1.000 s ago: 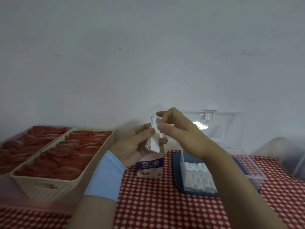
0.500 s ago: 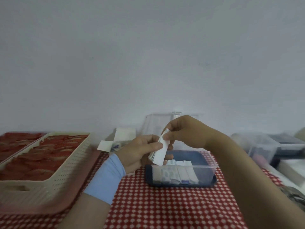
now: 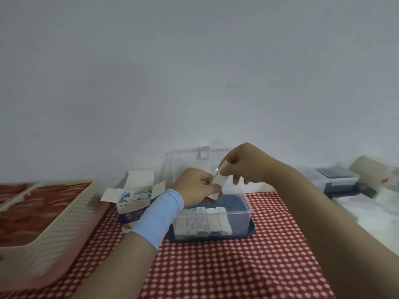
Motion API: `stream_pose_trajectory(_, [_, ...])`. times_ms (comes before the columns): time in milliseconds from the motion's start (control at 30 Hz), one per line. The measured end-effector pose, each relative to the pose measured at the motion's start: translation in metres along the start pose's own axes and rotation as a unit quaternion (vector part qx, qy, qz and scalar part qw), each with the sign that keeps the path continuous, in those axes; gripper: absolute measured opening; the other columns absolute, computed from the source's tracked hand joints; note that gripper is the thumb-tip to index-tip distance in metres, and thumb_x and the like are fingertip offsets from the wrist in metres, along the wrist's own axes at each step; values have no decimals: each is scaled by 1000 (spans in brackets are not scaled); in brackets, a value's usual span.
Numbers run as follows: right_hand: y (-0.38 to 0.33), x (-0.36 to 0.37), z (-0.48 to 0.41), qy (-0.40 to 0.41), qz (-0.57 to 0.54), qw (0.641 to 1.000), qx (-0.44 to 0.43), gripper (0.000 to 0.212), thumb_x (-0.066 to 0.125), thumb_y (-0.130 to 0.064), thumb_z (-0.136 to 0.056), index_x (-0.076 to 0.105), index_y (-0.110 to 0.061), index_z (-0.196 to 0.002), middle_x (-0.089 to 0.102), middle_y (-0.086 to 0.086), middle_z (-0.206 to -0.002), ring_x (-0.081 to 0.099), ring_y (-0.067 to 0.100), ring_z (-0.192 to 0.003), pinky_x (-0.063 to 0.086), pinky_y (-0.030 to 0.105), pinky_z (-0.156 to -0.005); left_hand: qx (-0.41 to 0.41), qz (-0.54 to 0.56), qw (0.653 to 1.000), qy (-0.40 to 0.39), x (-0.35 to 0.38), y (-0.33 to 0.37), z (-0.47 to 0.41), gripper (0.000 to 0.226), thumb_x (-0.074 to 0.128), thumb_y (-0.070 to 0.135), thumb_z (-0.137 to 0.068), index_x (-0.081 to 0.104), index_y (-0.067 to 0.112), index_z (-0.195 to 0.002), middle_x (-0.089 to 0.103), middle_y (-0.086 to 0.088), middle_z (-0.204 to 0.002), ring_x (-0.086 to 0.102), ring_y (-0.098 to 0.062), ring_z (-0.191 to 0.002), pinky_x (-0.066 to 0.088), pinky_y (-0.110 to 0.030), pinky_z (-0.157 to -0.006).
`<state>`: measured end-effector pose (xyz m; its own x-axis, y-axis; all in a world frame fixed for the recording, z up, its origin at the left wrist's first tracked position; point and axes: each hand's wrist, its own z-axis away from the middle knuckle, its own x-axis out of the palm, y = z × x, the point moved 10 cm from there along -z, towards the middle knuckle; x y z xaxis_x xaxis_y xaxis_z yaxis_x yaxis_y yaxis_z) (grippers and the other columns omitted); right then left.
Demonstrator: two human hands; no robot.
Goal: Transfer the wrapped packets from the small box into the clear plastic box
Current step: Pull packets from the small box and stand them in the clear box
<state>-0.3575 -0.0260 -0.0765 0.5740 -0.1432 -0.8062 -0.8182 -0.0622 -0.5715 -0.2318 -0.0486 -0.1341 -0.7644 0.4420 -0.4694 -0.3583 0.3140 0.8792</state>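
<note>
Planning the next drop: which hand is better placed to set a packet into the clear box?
Right. The right hand pinches the top of the white packet above the clear plastic box and can lower it in. The left hand grips its lower end, likely just steadying.

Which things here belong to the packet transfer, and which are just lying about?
In the job: small box, clear plastic box, filed packets inside it, held packets pinched between left hand and right hand.
Lying about: perforated basket of red items, lidded containers at right.
</note>
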Motion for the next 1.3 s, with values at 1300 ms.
stream_pose_trajectory(1300, [59, 116, -32, -136, 417, 898, 17, 28, 68, -13, -92, 66, -10, -120, 65, 6, -113, 62, 21, -98, 51, 32, -97, -21, -386, 889, -247, 82, -79, -24, 24, 57, 40, -84, 63, 17, -84, 57, -2, -75, 52, -18, -67, 47, -29, -66])
